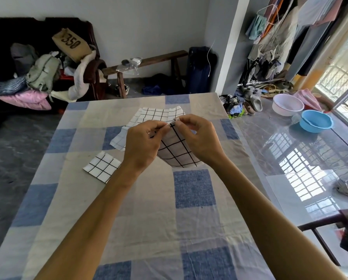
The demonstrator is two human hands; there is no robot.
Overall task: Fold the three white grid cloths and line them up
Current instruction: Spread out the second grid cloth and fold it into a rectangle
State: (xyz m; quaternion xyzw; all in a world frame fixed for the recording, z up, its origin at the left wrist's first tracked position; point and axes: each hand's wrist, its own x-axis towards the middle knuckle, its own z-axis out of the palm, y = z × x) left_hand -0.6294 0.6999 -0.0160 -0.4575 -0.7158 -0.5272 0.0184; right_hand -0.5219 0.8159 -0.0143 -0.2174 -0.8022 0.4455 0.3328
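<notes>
Both hands are raised together over the checked tablecloth (193,188), fingertips nearly meeting. Her left hand (143,144) has its fingers curled in, pinching the top edge of a white grid cloth (178,151); the right hand (198,136) pinches the same edge from the other side, thumb and forefinger closed on the corner. That cloth hangs doubled below the two hands, off the table. Just beyond the hands a second grid cloth (155,116) lies spread and rumpled. Down to the left of the left wrist sits a folded grid cloth (102,166), a small flat square.
</notes>
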